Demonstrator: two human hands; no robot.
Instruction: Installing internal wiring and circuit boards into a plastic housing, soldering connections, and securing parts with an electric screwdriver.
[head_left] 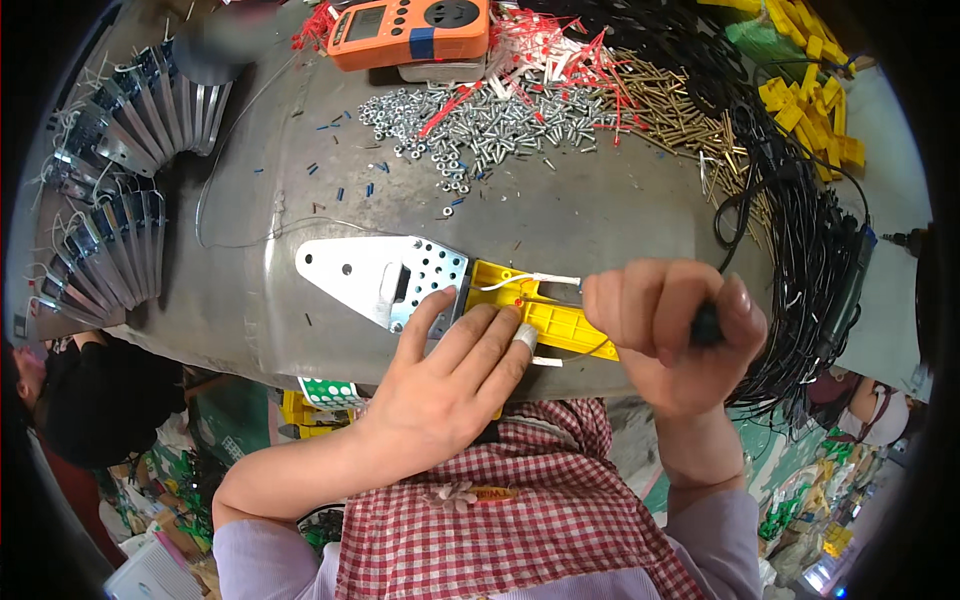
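Note:
My left hand (440, 385) lies with fingers stretched over the joint of two pieces, the index finger on a silver metal plate (335, 268) with many holes, the others on a yellow plastic part (565, 328). White tape wraps one fingertip. My right hand (665, 330) is closed round a dark-handled tool (706, 325); only the round handle end shows, the rest is hidden in the fist. A white sleeve (555, 279) on a wire runs from the yellow part toward that fist. A small red spot (519, 301) shows on the yellow part.
Loose screws and nuts (500, 120), brass rods (690, 110) and an orange meter (410, 32) lie at the back. Black cables (800, 250) and yellow parts (810, 110) are on the right. Stacked metal plates (100, 250) stand left. People sit nearby at both sides.

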